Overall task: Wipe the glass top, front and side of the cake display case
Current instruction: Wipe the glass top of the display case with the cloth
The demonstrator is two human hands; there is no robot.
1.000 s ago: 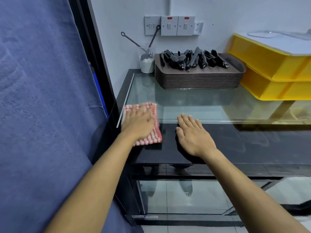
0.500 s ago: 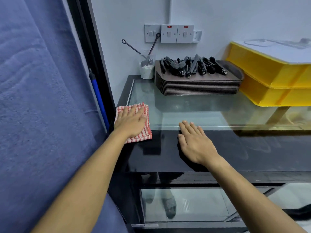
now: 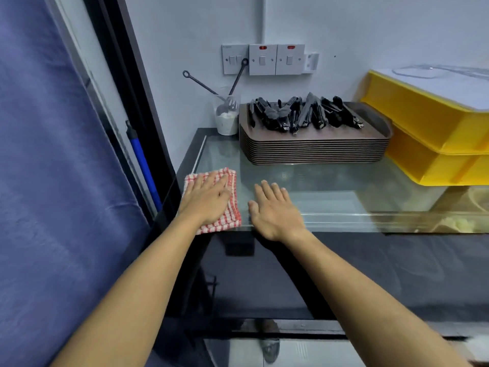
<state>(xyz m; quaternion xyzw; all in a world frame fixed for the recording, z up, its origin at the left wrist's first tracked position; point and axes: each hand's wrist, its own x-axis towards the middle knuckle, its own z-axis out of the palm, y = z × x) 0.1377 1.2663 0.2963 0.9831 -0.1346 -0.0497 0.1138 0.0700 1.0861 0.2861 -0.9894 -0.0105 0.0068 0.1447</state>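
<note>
The glass top (image 3: 330,186) of the display case stretches from the left wall to the right, with a dark front panel (image 3: 370,274) below it. A red-and-white checked cloth (image 3: 232,207) lies flat at the top's near left corner. My left hand (image 3: 206,201) presses on the cloth with straight fingers. My right hand (image 3: 275,210) rests flat on the glass just right of the cloth, fingers straight, holding nothing.
A stack of brown trays (image 3: 315,149) carrying black tongs (image 3: 304,115) stands at the back of the top. A cup (image 3: 227,120) with utensils is left of it. Yellow bins (image 3: 436,144) sit at the right. A blue curtain (image 3: 53,194) hangs at the left.
My left hand slid the cloth toward the left corner and further back onto the glass. My right hand moved forward from the dark front band onto the glass.
</note>
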